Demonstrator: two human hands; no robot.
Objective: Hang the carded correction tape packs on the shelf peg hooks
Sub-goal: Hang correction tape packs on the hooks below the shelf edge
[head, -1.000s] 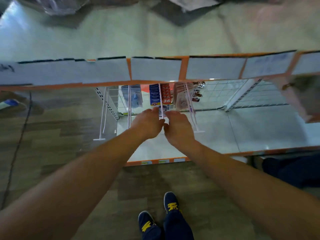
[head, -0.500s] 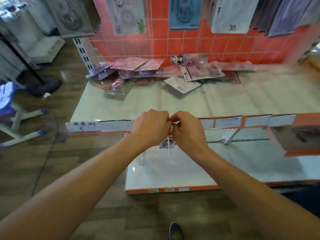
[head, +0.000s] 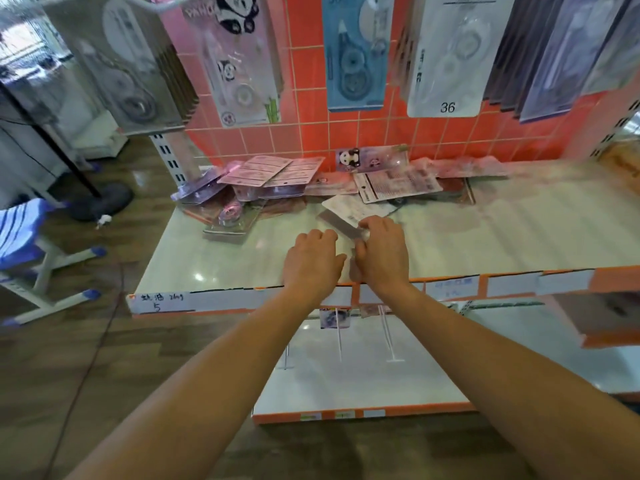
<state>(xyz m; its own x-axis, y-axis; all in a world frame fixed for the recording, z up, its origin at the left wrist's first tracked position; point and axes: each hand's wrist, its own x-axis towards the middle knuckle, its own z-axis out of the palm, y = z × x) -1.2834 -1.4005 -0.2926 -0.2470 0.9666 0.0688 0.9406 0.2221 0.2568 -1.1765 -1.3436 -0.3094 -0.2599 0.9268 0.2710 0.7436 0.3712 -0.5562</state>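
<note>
Head view: my right hand [head: 379, 252] pinches a carded pack [head: 341, 226] by its stiff card edge. It is probably light and bendy. Left hand [head: 313, 263] curled alongside; I cannot tell its hold.

Arms: both stretched forward | your left hand [head: 313, 263]: palm down, fingers curled, just beside right | your right hand [head: 379, 252]: fingertips pinch the carded pack [head: 341, 225]

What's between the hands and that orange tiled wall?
A loose heap of packs on the shelf, between left hand, right hand and wall, seen in the head view.
</note>
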